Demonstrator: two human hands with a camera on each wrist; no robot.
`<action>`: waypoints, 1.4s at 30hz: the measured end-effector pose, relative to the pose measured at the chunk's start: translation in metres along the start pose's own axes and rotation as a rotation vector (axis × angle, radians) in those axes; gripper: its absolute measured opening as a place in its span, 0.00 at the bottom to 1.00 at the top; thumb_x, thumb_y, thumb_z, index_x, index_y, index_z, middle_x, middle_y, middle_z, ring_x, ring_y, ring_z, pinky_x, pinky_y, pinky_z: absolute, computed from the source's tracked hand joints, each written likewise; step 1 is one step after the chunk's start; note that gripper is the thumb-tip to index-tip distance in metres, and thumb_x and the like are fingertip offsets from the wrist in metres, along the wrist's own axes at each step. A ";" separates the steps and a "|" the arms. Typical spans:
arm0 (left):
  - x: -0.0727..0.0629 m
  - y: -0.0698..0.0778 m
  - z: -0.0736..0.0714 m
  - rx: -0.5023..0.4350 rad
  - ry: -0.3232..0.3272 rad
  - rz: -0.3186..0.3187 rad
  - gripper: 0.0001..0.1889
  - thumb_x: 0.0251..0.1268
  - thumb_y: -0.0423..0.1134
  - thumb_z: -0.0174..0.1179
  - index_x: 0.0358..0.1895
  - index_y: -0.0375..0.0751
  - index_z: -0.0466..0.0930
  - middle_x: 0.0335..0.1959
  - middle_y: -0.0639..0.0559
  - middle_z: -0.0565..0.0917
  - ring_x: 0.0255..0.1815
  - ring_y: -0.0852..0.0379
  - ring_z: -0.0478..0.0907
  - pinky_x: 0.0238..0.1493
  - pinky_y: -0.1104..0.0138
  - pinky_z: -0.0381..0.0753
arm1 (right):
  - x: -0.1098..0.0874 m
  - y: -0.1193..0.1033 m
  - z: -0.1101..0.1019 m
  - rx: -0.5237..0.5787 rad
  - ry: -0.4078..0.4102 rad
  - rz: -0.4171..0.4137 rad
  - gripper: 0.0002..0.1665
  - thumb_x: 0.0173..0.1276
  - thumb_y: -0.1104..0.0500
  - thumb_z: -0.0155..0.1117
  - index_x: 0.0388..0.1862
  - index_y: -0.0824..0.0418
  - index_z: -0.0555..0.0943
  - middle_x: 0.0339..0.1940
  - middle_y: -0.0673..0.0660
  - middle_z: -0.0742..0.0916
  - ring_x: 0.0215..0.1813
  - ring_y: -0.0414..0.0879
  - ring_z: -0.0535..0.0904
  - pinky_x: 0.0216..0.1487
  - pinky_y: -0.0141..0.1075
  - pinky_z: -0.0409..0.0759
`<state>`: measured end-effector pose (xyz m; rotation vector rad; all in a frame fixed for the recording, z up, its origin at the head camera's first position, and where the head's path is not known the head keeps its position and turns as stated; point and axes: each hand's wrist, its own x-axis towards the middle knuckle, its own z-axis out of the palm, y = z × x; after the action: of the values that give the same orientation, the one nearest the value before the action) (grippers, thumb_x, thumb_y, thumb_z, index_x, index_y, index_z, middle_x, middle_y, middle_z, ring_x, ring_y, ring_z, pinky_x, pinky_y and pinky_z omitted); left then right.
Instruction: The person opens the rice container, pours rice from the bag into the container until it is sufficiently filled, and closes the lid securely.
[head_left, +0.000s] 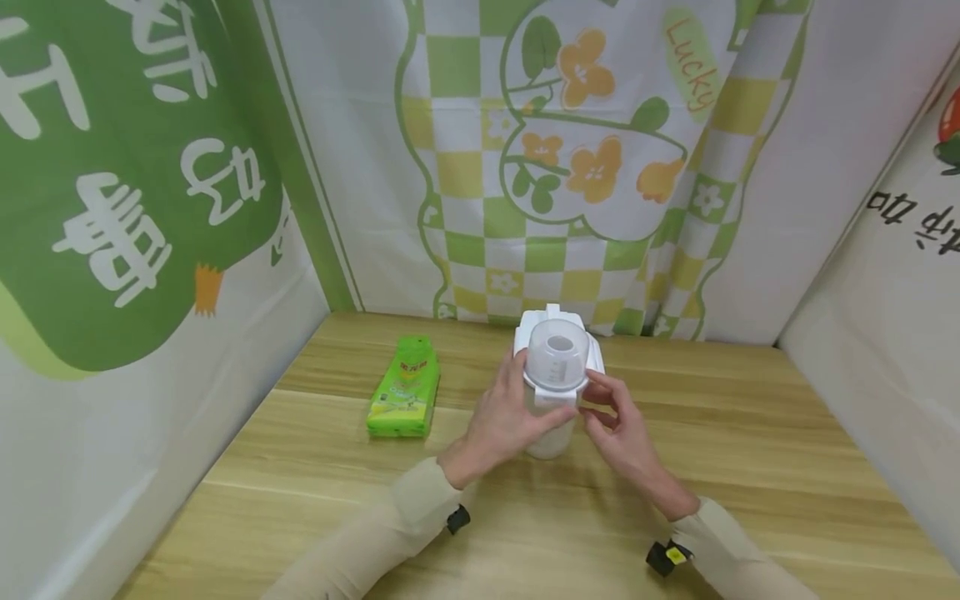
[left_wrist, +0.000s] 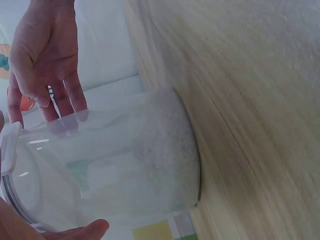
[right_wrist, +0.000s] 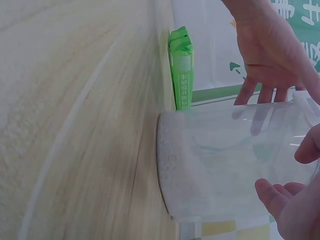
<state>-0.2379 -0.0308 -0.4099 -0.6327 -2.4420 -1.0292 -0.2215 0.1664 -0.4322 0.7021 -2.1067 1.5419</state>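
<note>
A tall translucent storage container (left_wrist: 115,160) with pale grains in its bottom stands upright on the table. Its white lid (head_left: 530,321) carries a clear measuring cup (head_left: 557,367) turned upside down. My left hand (head_left: 506,421) grips the container's upper left side, the thumb across the front just under the lid's white clasp (head_left: 555,396). On the opposite side is my right hand (head_left: 622,429), its index fingertip at the lid's edge. In the left wrist view, the right hand's fingers reach behind the clear wall, with the thumb apart from it.
A bright green printed pack (head_left: 405,387) lies to the left of the container on the wooden table (head_left: 712,433). Behind the table hangs a checked, flowered curtain (head_left: 465,183). Printed cloth walls (head_left: 292,258) close in the left and right sides.
</note>
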 end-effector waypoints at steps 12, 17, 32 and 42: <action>0.001 0.004 0.007 -0.053 0.041 -0.088 0.56 0.43 0.72 0.69 0.72 0.50 0.53 0.69 0.48 0.65 0.59 0.51 0.75 0.51 0.55 0.81 | -0.004 -0.004 -0.002 -0.020 -0.035 0.004 0.41 0.53 0.85 0.50 0.67 0.63 0.70 0.51 0.65 0.81 0.54 0.44 0.80 0.53 0.34 0.84; 0.002 0.002 0.005 -0.066 0.052 -0.094 0.53 0.44 0.68 0.72 0.70 0.47 0.56 0.64 0.49 0.69 0.57 0.52 0.75 0.53 0.56 0.80 | -0.004 -0.013 -0.001 -0.040 -0.045 -0.012 0.40 0.54 0.86 0.50 0.66 0.66 0.70 0.51 0.66 0.82 0.52 0.51 0.82 0.53 0.39 0.84; 0.000 -0.004 -0.011 -0.019 -0.057 -0.065 0.51 0.47 0.64 0.70 0.72 0.45 0.57 0.66 0.46 0.71 0.58 0.50 0.77 0.56 0.54 0.80 | 0.006 -0.004 -0.019 0.011 -0.069 0.030 0.23 0.68 0.76 0.53 0.62 0.69 0.71 0.45 0.74 0.84 0.48 0.32 0.82 0.47 0.24 0.82; 0.006 -0.020 -0.023 -0.147 -0.162 0.026 0.51 0.49 0.58 0.73 0.74 0.48 0.55 0.67 0.48 0.70 0.63 0.52 0.74 0.62 0.55 0.77 | 0.014 -0.002 -0.029 -0.070 -0.082 0.084 0.20 0.72 0.70 0.55 0.62 0.64 0.73 0.45 0.68 0.84 0.50 0.30 0.79 0.46 0.26 0.81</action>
<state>-0.2491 -0.0589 -0.4027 -0.8241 -2.5035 -1.1978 -0.2295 0.1921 -0.4137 0.6702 -2.2653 1.4978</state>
